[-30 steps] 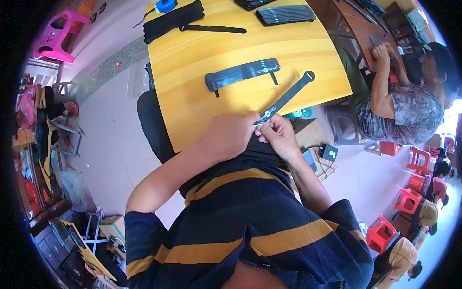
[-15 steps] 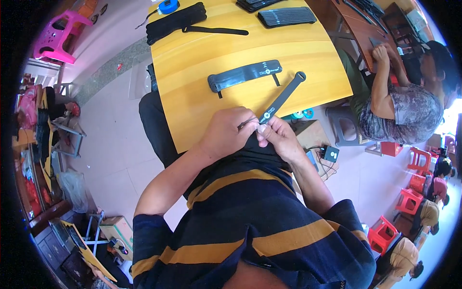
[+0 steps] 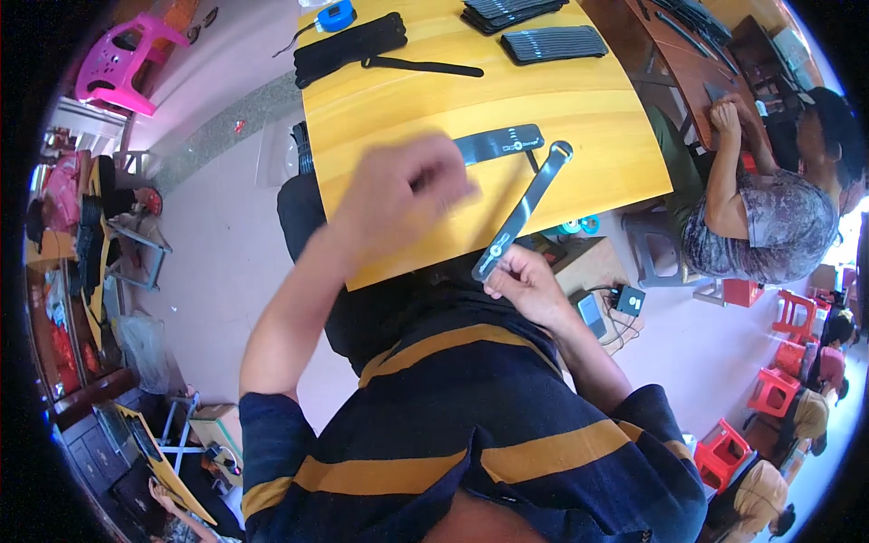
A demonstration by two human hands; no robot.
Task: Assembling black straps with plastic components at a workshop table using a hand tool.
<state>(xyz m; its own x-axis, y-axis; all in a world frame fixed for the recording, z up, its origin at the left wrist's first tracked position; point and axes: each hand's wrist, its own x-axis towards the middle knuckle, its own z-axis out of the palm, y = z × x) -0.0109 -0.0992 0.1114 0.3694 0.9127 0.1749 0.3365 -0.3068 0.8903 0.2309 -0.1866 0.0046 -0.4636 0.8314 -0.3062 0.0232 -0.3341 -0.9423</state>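
A black strap (image 3: 527,204) with a small loop at its far end slants up from my right hand (image 3: 529,286), whose thumb and fingers pinch its near end at the table's front edge. My left hand (image 3: 405,187) is over the yellow table (image 3: 588,109), smeared by motion, so its fingers cannot be made out. It covers the left part of a flat black strap bundle (image 3: 496,145) lying there. Farther back are a rolled black strap bundle (image 3: 350,49) and a loose black strap (image 3: 425,66).
Stacked black straps (image 3: 554,43) lie at the back right, and a blue tape measure (image 3: 336,15) at the back left. A box (image 3: 593,262) with cables stands by my right forearm. A co-worker (image 3: 760,199) sits at a brown table (image 3: 679,77) on the right.
My left hand has left the strap's near end and moved up and left over the table. My right hand keeps hold of the strap. The whole view has shifted slightly.
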